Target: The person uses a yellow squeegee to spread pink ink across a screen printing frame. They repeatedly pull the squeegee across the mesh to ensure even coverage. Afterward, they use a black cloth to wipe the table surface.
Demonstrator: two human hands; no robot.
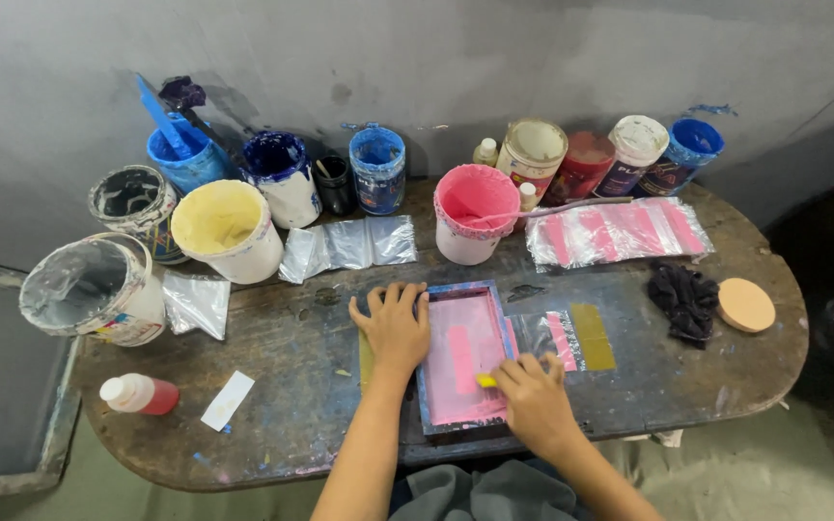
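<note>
From the head camera, a small blue-framed screen (463,355), stained pink with a paler pink strip at its centre, is seen flat on the table (272,367) at 6 o'clock. The left hand (393,323) is spread open, pressed flat on the frame's 9 o'clock edge. The right hand (533,400) is closed around a small yellow scraper (486,380) touching the mesh. A pink paint tub (475,212) stands at 12 o'clock, a black rag (684,297) at 3.
</note>
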